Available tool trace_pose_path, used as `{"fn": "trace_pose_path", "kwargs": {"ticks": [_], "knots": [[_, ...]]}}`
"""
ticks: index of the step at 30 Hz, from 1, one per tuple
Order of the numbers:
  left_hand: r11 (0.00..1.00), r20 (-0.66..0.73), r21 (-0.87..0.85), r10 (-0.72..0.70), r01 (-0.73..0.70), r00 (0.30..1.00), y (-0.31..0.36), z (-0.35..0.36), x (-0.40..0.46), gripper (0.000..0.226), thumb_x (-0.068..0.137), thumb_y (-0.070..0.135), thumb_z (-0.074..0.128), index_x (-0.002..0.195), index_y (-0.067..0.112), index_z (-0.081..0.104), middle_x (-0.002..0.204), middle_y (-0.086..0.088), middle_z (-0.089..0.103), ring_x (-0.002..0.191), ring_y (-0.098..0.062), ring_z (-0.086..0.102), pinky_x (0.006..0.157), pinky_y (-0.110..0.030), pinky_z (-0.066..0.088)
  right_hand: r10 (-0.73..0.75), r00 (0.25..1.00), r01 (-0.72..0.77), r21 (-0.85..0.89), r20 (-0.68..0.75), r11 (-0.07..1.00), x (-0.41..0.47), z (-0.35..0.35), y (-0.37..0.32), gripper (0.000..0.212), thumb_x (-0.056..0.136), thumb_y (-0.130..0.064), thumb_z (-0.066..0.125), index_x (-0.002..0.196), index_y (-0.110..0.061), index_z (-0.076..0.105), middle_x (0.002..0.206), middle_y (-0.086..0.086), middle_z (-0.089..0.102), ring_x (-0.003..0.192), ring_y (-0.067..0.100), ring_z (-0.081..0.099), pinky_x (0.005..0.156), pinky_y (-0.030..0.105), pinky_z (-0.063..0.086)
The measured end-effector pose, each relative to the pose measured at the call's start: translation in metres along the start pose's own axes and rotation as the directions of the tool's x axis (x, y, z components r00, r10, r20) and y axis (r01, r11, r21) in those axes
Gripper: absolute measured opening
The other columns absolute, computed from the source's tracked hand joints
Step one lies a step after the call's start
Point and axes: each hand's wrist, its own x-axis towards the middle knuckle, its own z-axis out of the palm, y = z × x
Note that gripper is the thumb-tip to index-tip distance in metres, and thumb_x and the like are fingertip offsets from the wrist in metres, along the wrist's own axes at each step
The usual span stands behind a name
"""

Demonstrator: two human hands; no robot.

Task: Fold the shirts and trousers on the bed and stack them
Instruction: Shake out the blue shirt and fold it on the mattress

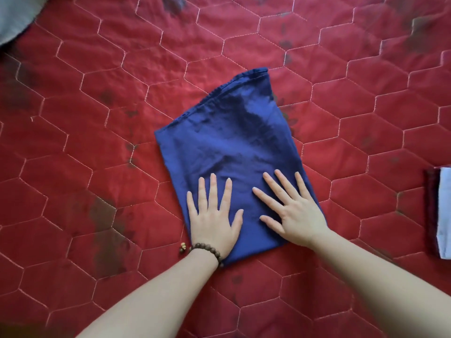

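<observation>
On red quilt [97,167], folded blue garment [227,147]

We see open red quilted bedspread [97,167] all around; folded pale-blue and maroon stack [439,215] blocks its right edge

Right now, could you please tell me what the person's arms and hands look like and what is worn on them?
Both forearms are bare, with no sleeves in view. The left hand has a bracelet of round dark brown wooden beads at its wrist, with small lighter beads hanging from it. The right hand wears nothing visible: no rings, no watch, no gloves.
</observation>
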Motion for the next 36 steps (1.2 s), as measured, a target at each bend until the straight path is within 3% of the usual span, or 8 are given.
{"fn": "trace_pose_path", "kwargs": {"ticks": [4, 7, 10, 13, 17, 24, 30, 36], "knots": [[0.986, 0.059, -0.062, -0.151, 0.154, 0.987, 0.049, -0.013, -0.009, 0.075, 0.088, 0.054, 0.034, 0.153, 0.021, 0.015, 0.16, -0.013, 0.009, 0.148, -0.035, 0.005, 0.114, -0.062, 0.011, -0.143, 0.986, 0.146, -0.027, 0.084, 0.989, -0.002, -0.015, 0.04, 0.064, 0.094, -0.062, 0.034, 0.151, -0.033, 0.025, 0.16, 0.005, 0.016, 0.148, 0.03, 0.013, 0.117, 0.058, 0.011], [0.999, -0.022, -0.04, 0.03, -0.031, 0.999, 0.063, -0.039, 0.027, 0.073, 0.088, 0.044, 0.033, 0.153, 0.016, 0.013, 0.161, -0.013, 0.007, 0.148, -0.033, 0.003, 0.115, -0.06, 0.007, -0.096, 0.995, 0.097, 0.056, -0.02, 0.994, 0.004, -0.031, 0.037, 0.06, 0.095, -0.057, 0.038, 0.149, -0.031, 0.033, 0.159, 0.007, 0.021, 0.147, 0.029, 0.017, 0.116, 0.058, 0.015], [0.936, -0.029, 0.121, 0.336, -0.33, 0.941, 0.065, -0.066, 0.101, 0.071, 0.096, 0.026, 0.04, 0.154, 0.02, -0.001, 0.162, -0.004, -0.008, 0.148, -0.029, -0.009, 0.116, -0.057, 0.0, 0.284, 0.938, -0.237, 0.233, -0.198, 0.943, 0.016, -0.047, 0.03, 0.059, 0.093, -0.048, 0.049, 0.147, -0.025, 0.039, 0.156, 0.013, 0.029, 0.141, 0.033, 0.031, 0.11, 0.056, 0.03], [0.766, 0.104, 0.302, 0.565, -0.567, 0.819, 0.072, -0.086, 0.172, 0.07, 0.1, 0.019, 0.037, 0.152, 0.024, -0.011, 0.16, 0.002, -0.017, 0.146, -0.028, -0.017, 0.116, -0.059, -0.003, 0.628, 0.778, -0.589, 0.331, -0.017, 0.737, 0.027, -0.058, 0.031, 0.079, 0.086, -0.052, 0.062, 0.151, -0.029, 0.025, 0.152, 0.012, 0.031, 0.129, 0.033, 0.039, 0.098, 0.046, 0.039], [0.6, 0.364, 0.34, 0.626, -0.724, 0.69, 0.072, -0.095, 0.218, 0.061, 0.102, 0.032, 0.039, 0.153, 0.031, 0.007, 0.161, 0.003, 0.006, 0.148, -0.026, 0.004, 0.116, -0.057, 0.002, 0.727, 0.663, -0.748, 0.211, 0.182, 0.63, 0.037, -0.057, 0.025, 0.085, 0.081, -0.058, 0.063, 0.149, -0.026, 0.023, 0.127, 0.005, 0.045, 0.113, 0.027, 0.043, 0.087, 0.04, 0.04], [0.459, 0.261, 0.424, 0.764, -0.781, 0.591, 0.045, -0.101, 0.22, 0.029, 0.094, 0.036, 0.05, 0.12, 0.023, 0.048, 0.113, -0.002, 0.055, 0.106, -0.026, 0.048, 0.106, -0.037, 0.025, 0.752, 0.589, -0.799, 0.351, 0.295, 0.488, 0.038, -0.058, 0.025, 0.042, 0.085, -0.049, 0.063, 0.089, -0.019, 0.034, 0.089, 0.009, 0.065, 0.087, 0.035, 0.062, 0.063, 0.036, 0.034], [0.553, 0.238, 0.301, 0.746, -0.777, 0.622, 0.04, -0.133, 0.21, 0.018, 0.093, 0.028, 0.049, 0.109, 0.02, 0.051, 0.099, -0.001, 0.059, 0.09, -0.028, 0.06, 0.062, -0.034, 0.033, 0.716, 0.698, -0.693, 0.247, -0.006, 0.678, 0.031, -0.093, 0.045, 0.026, 0.09, -0.03, 0.058, 0.082, -0.019, 0.036, 0.073, 0.008, 0.063, 0.069, 0.039, 0.06, 0.054, 0.034, 0.029], [0.595, -0.011, 0.345, 0.776, -0.726, 0.631, 0.066, -0.225, 0.208, 0.019, 0.093, 0.025, 0.05, 0.109, 0.016, 0.051, 0.094, -0.004, 0.059, 0.079, -0.031, 0.061, 0.056, -0.034, 0.032, 0.554, 0.718, -0.583, 0.071, -0.421, 0.809, 0.022, -0.184, 0.075, 0.024, 0.068, -0.009, 0.078, 0.07, -0.01, 0.054, 0.051, 0.005, 0.051, 0.038, 0.03, 0.05, 0.041, 0.024, 0.027]]}}
